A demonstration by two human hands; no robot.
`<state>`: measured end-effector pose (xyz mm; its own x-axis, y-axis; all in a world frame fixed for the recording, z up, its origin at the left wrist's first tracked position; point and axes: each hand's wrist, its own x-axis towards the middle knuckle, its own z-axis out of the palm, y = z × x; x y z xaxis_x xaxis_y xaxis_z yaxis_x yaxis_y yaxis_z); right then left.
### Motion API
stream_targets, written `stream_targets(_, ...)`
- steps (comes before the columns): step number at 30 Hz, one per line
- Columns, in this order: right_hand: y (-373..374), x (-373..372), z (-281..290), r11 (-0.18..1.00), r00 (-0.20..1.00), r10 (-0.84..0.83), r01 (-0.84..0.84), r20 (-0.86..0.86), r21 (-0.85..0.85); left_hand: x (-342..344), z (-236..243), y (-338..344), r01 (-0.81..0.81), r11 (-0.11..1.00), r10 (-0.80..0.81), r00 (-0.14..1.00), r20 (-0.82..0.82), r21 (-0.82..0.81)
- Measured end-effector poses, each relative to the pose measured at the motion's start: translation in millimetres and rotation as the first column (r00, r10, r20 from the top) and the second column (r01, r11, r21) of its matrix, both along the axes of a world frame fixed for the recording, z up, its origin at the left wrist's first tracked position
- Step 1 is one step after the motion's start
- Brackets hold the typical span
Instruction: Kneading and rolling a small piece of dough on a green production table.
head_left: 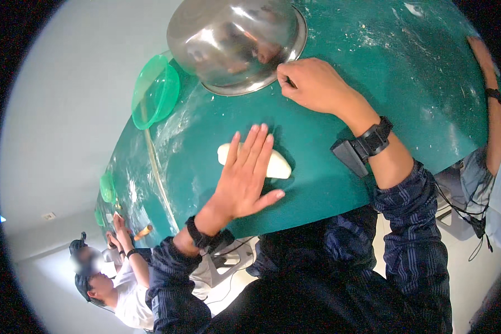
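My left hand [245, 172] lies flat on a pale, elongated piece of dough [278, 167], fingers stretched and thumb spread to the side. Both ends of the dough show beyond the palm; its middle is covered. My right hand [314, 83] is closed, fingers curled, right beside the rim of a large shiny metal bowl [234, 39] turned upside down on the green table [328, 161]. Whether the curled fingers grip anything, or touch the rim, is hidden.
A translucent green plastic bowl [156, 92] leans at the table's left edge, near a thin stick [158, 172]. Flour dusts the surface. At the far left a person [117, 289] works beside a wooden rolling pin [143, 232]. Another person's arm [492, 106] rests at the right edge.
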<state>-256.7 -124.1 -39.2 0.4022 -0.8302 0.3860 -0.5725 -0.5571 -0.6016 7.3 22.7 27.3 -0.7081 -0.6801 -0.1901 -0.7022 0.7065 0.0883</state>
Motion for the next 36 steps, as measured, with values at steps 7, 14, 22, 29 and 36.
stream_targets(7, -3, 0, 3, 0.999, 1.000, 0.009, -0.009, -0.001, 0.034, -31, -21, -60, -0.009, 0.981, -0.038, 0.971, -0.234, -0.194)
stream_targets(14, -2, -2, 8, 0.998, 0.999, 0.025, -0.024, -0.025, 0.064, -37, -41, -42, -0.150, 0.965, 0.044, 0.898, -0.437, -0.213)
stream_targets(22, -1, -4, 6, 0.997, 0.999, 0.025, -0.026, 0.021, 0.074, -23, -20, 32, -0.155, 0.985, 0.130, 0.957, -0.260, -0.078)
stream_targets(29, -1, -4, 6, 0.997, 1.000, 0.018, -0.019, 0.007, 0.080, 5, -6, 103, -0.176, 0.984, 0.173, 0.975, -0.141, -0.012)
stream_targets(36, -2, -3, 8, 0.996, 0.999, 0.000, 0.004, -0.043, 0.094, 6, 13, 110, -0.165, 0.986, 0.166, 0.985, -0.044, 0.036)
